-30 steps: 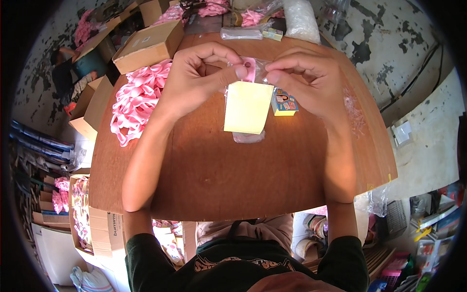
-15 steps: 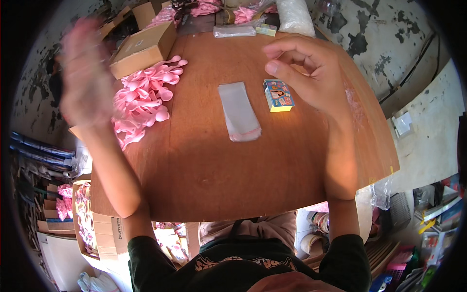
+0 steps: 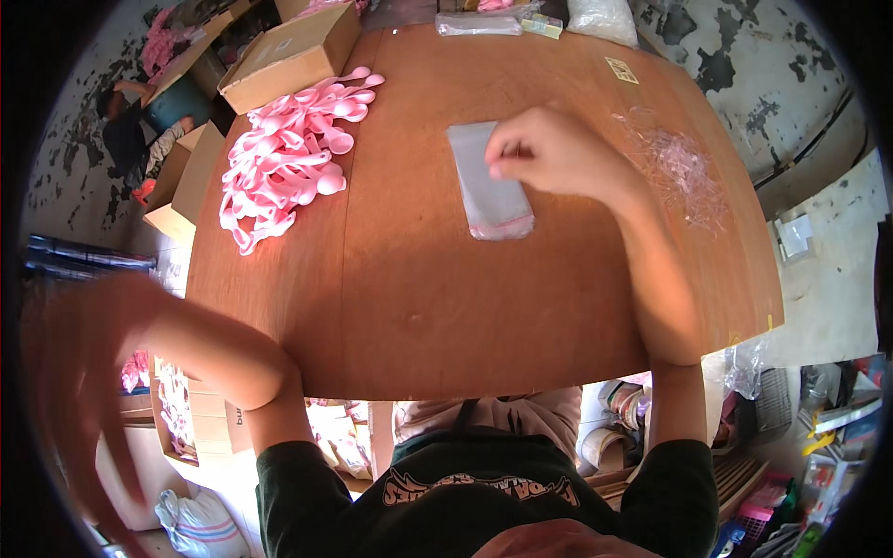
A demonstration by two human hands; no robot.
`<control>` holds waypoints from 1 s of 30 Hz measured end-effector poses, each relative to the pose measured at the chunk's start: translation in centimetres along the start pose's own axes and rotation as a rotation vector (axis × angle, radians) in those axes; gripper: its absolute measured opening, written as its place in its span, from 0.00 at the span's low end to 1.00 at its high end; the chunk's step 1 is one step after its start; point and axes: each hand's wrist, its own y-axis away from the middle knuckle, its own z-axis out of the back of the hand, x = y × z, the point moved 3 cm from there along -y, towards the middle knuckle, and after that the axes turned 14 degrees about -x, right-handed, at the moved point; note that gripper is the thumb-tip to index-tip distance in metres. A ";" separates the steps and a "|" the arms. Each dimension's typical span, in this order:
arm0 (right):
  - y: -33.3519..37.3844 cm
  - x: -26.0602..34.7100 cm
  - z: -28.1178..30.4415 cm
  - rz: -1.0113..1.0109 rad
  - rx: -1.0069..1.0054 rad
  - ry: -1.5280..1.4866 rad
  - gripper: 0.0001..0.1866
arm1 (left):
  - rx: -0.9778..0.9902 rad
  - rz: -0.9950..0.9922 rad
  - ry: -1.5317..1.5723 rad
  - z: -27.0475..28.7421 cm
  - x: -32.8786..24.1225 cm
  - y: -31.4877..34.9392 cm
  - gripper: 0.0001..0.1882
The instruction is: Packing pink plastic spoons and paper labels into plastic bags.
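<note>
My right hand (image 3: 549, 153) is over a stack of clear plastic bags (image 3: 493, 200) at the middle of the table. Its fingers are curled in toward the thumb, and whatever they may hold is hidden. The bags lie flat, with a pinkish strip at the near end. My left hand (image 3: 88, 363) is off the table's left edge, badly blurred, its fingers stretched downward and apart with nothing visible in them. A heap of pink plastic spoons (image 3: 288, 163) lies on the left part of the table.
A closed cardboard box (image 3: 293, 56) stands behind the spoons. Clear plastic scraps (image 3: 684, 172) lie at the table's right. Clear packets (image 3: 479, 23) and a white bulging bag (image 3: 602, 20) are along the far edge. Another person (image 3: 130, 139) is beyond an open carton (image 3: 186, 181), far left.
My left hand has swung from beside the spoons down and left, off the table. The right hand has moved left toward the bags, its fingers closing. The small blue-and-yellow box no longer shows.
</note>
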 end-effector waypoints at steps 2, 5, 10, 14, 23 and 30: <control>0.3 -1.3 -2.2 -0.036 0.159 0.155 0.07 | -0.290 0.082 -0.407 1.0 6.3 1.3 0.42; 1.6 -4.1 -3.9 -0.183 0.356 0.391 0.08 | 0.106 0.794 -0.571 2.3 15.2 2.7 0.35; 0.8 -3.9 -4.6 -0.127 0.353 0.284 0.06 | 0.426 0.907 -1.228 3.1 18.8 4.8 0.17; 1.1 -4.7 -4.6 -0.082 0.348 0.264 0.06 | 0.131 1.070 -1.373 7.9 16.6 4.4 0.16; 1.2 -5.6 -4.5 -0.189 0.353 0.259 0.05 | -0.888 0.862 -2.261 31.5 -4.3 15.0 0.32; 0.9 -5.1 -4.3 -0.178 0.359 0.209 0.05 | -1.182 0.862 -1.616 34.7 -5.2 24.1 0.36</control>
